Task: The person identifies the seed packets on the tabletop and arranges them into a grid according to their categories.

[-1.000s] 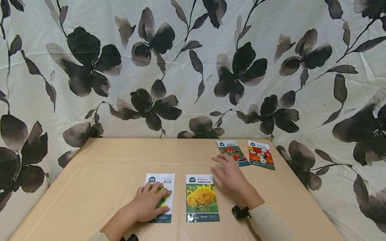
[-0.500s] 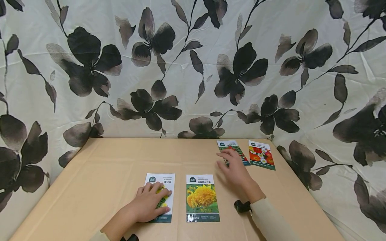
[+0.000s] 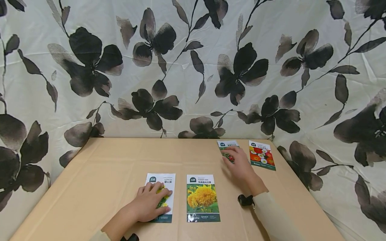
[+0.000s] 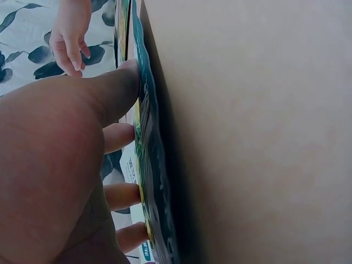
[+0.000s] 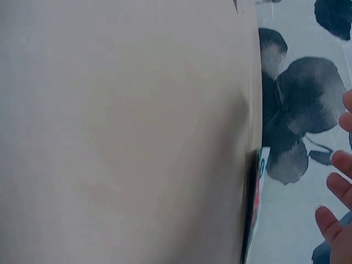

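My left hand (image 3: 147, 202) rests with spread fingers on a seed packet (image 3: 169, 179) with yellow flowers, covering most of its picture. In the left wrist view the thumb and fingertips press on that packet (image 4: 149, 137), whose edge lifts slightly off the table. To its right lies a seed packet with big yellow blooms (image 3: 203, 199). My right hand (image 3: 241, 167) hovers over a red-flowered seed packet (image 3: 227, 144) at the far side, hiding its lower right part. In the right wrist view its loosely bent fingers (image 5: 341, 190) stand apart from the packet edge (image 5: 256, 198).
Another seed packet with red, orange and white flowers (image 3: 261, 155) lies by the table's far right corner. The tan table (image 3: 120, 154) ends at the back against a white cloth (image 3: 193, 80) printed with dark flowers. A black band (image 3: 245, 200) is on the right wrist.
My right hand has moved to the right and slightly away from me, now covering more of the red-flowered packet. The left hand and the packets keep their places.
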Demonstrator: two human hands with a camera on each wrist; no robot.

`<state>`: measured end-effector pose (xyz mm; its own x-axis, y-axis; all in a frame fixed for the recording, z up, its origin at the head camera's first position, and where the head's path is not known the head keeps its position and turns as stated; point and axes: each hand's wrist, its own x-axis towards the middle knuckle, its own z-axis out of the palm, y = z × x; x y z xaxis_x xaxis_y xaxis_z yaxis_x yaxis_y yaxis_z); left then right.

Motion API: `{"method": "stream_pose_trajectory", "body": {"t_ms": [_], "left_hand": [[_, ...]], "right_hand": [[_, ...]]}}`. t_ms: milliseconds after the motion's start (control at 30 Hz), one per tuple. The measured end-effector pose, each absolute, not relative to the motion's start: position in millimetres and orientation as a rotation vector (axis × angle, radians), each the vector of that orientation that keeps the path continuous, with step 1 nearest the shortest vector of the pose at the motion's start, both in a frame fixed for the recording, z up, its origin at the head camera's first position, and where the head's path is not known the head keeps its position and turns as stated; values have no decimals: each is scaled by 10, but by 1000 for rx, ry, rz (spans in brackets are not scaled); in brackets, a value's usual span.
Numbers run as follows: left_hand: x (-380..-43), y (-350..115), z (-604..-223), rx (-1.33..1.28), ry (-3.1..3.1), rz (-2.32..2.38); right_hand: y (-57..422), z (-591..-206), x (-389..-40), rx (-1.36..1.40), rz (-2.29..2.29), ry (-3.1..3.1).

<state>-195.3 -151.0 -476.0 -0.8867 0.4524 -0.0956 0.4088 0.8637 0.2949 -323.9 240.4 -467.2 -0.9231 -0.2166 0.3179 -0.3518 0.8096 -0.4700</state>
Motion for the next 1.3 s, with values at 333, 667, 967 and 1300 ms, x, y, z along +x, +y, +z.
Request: {"method": "stream_pose_trajectory", "body": {"t_ms": [333,667,967,1300], "left_hand": [[-1958,-1504,-4772,646,2866,406],[-1953,-1509,-4777,641,2870,404],[-1962,-1510,-4782,650,2877,409],[-1956,-1497,-4768,643,2869,413]], "right_hand": [[2540,-4649,-3388,403,803,-2819],[2659,-4695,-3544,418,712,-2870],[2774,-4751,-3630,460,697,-2904],[2836,-4781,-3758,505,653,-2955]]}}
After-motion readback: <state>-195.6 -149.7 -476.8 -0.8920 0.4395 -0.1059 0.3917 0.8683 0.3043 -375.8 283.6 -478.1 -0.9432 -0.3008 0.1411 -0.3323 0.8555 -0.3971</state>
